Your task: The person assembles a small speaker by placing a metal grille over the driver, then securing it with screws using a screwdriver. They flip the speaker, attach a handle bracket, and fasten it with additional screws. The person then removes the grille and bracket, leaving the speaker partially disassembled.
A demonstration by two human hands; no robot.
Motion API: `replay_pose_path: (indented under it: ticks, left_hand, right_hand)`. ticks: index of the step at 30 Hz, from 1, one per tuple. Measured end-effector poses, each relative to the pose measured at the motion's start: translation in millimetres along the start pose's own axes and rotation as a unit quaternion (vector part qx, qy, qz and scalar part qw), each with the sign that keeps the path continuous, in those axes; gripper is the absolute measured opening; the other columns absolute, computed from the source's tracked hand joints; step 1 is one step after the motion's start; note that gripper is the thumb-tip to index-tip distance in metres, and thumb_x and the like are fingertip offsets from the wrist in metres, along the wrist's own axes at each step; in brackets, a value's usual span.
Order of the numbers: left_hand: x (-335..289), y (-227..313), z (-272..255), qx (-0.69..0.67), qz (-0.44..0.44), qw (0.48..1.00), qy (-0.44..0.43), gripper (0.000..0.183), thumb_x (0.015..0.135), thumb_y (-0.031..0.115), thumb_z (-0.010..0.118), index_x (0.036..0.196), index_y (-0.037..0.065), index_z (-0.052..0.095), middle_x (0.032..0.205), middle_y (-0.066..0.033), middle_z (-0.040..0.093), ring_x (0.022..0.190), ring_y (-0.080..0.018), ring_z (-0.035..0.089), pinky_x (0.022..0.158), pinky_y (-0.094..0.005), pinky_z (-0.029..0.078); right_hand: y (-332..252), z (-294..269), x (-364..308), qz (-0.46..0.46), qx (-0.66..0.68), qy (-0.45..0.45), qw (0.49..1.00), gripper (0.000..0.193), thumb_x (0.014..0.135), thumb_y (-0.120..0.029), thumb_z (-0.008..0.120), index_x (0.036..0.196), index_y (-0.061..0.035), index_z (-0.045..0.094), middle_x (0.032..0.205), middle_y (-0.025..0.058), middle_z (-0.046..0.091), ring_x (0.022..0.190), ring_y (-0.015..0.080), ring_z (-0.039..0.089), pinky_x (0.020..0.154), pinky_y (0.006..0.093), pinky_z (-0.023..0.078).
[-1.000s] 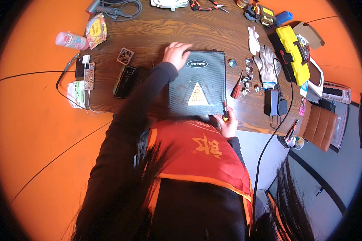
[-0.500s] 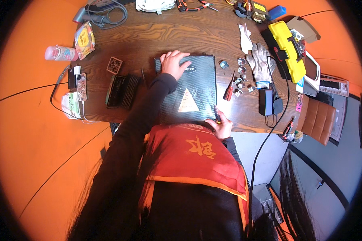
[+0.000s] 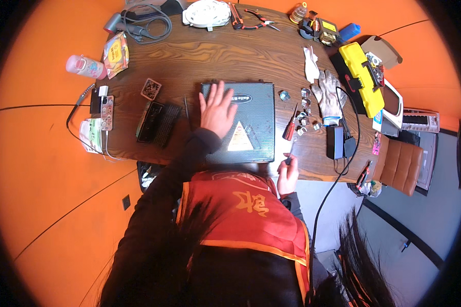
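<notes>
The left hand (image 3: 217, 110) lay flat and released, fingers spread, on top of the dark metal case (image 3: 239, 123), touching its left half near the far edge; the case sat in the middle of the wooden counter (image 3: 215, 56), with a yellow triangular sticker (image 3: 239, 138) just right of the palm; the right hand (image 3: 288, 174) was at the near right corner of the case, at the counter's edge, its grip closed on a thin dark tool (image 3: 290, 156) that was too small to identify; just beyond that hand, to the right of the case, lay a red-handled screwdriver (image 3: 290, 129) and a scatter of small metal parts (image 3: 305, 110); farther right were a grey work glove (image 3: 329, 94), a black power adapter (image 3: 335, 142) and a yellow toolbox (image 3: 362, 77); to the left of the left hand a black ribbed part (image 3: 158, 123) lay on the counter, well apart from the case, with a small patterned card (image 3: 151, 88) beyond it and a phone on a cable (image 3: 106, 111) at the counter's left end; past the case, at the far edge, were red-handled pliers (image 3: 253, 18), a white round object (image 3: 207, 13) and a grey coiled cable (image 3: 146, 23); a pink bottle (image 3: 85, 66) sat at the far left corner.
</notes>
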State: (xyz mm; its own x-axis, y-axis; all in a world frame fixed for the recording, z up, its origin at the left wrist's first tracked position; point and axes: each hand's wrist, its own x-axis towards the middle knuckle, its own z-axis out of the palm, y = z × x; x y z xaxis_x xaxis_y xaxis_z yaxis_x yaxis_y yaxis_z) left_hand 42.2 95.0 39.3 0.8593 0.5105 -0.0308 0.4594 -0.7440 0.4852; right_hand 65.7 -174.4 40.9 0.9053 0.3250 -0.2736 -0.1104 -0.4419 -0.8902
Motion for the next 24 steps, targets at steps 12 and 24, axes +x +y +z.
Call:
replay_pose_path:
  ticks: [12, 24]
  left_hand:
    - [34.9, 17.2, 26.4, 0.098, 0.117, 0.988, -0.005, 0.058, 0.084, 0.056, 0.045, 0.137, 0.036, 0.031, 0.148, -0.0126, 0.016, 0.134, -0.0416, 0.011, 0.099, -0.0685, 0.001]
    - [32.2, 17.6, 31.2, 0.075, 0.125, 0.987, 0.07, 0.056, 0.081, 0.052, 0.052, 0.132, 0.034, 0.04, 0.144, -0.0116, 0.026, 0.132, -0.0396, 0.019, 0.099, -0.069, 0.008]
  right_hand:
    - [-69.1, 27.0, 102.5, -0.04, 0.358, -0.004, 0.933, 0.011, 0.094, -0.007, 0.039, 0.102, -0.0121, 0.033, 0.088, 0.0084, 0.053, 0.082, 0.0187, 0.055, 0.077, 0.0367, 0.047]
    - [-88.4, 56.8, 172.0, -0.32, -0.014, 0.004, 0.947, 0.023, 0.088, 0.004, 0.047, 0.104, -0.003, 0.032, 0.096, 0.012, 0.051, 0.091, 0.0192, 0.054, 0.082, 0.0301, 0.044]
